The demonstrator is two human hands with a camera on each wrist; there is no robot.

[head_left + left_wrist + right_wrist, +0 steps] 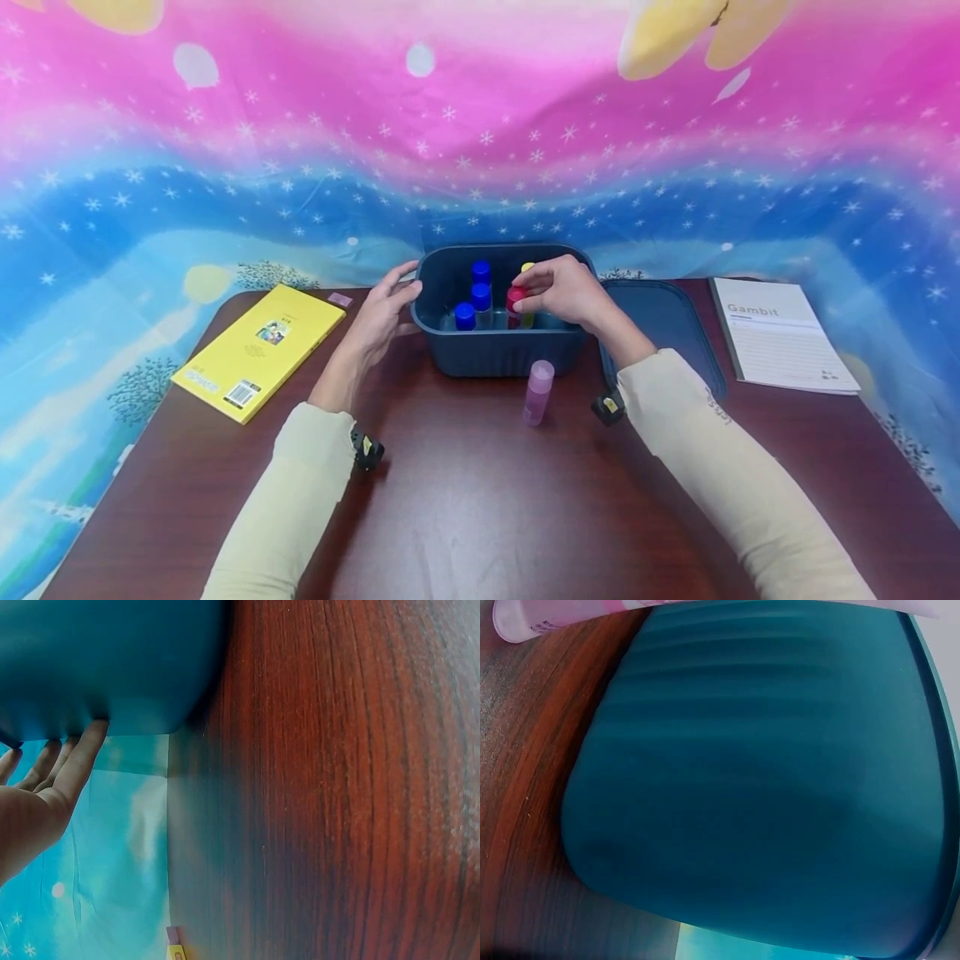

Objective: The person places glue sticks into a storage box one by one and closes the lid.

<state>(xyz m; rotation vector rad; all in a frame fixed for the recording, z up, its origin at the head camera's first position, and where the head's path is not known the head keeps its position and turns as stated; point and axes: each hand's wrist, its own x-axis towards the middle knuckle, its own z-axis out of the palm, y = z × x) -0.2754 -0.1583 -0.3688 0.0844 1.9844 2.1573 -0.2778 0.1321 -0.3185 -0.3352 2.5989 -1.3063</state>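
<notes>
Brown table [457, 508]
Yellow book [232, 379] beyond left hand [382, 312]; bin [495, 354] at both hands; pink tube [537, 396] before right hand [564, 292]; lid [660, 321], notebook [783, 342] rightward.

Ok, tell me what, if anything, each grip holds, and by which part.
The right grip pinches the red-capped bottle by its red cap; the left grip holds nothing, its fingertips touching the bin's outer wall.

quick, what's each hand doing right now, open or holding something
Left hand: open, fingers touching the outside of the dark blue bin.
Right hand: closed, holding the red-capped tube inside the bin.
</notes>
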